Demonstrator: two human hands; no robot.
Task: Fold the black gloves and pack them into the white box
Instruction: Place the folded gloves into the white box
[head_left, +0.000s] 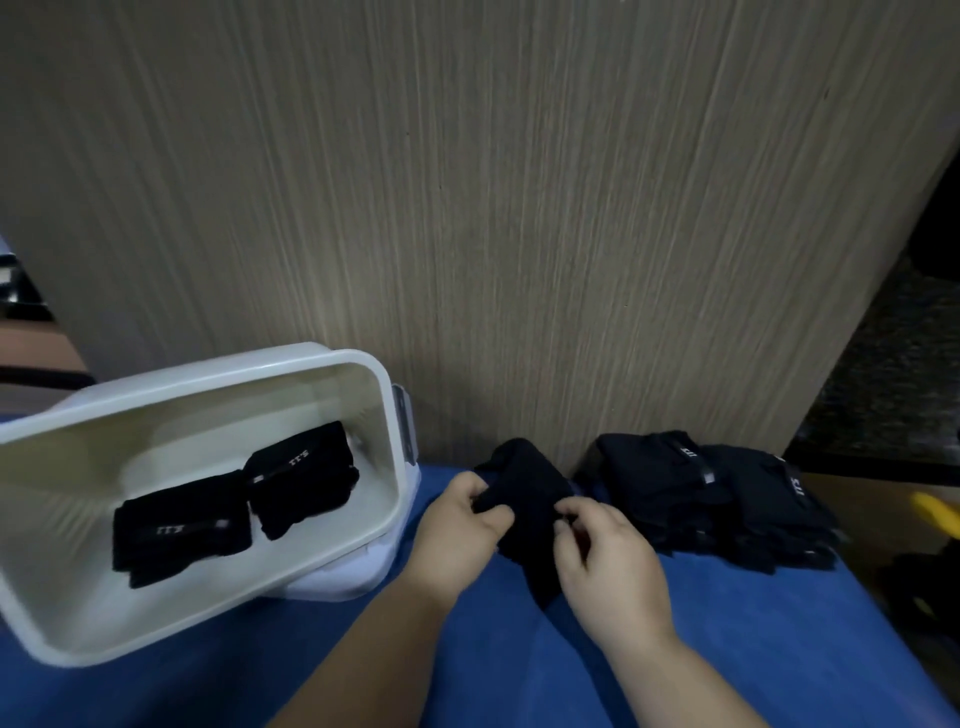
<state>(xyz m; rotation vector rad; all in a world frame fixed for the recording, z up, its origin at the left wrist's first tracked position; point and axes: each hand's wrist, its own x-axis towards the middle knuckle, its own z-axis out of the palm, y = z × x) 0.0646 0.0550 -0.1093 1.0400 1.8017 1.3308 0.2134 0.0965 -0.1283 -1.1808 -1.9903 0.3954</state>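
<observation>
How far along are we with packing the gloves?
Done: one folded bundle and a second bundle lie in the box. In hand: the left hand and right hand pinch one glove over the blue table, apparently mid-fold. Left: that glove and the pile to its right, not yet packed.

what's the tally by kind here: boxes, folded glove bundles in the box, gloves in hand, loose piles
white box: 1
folded glove bundles in the box: 2
held glove, gripped by left hand and right hand: 1
pile of gloves to the right, too dark to count singly: 1
total: 5
</observation>
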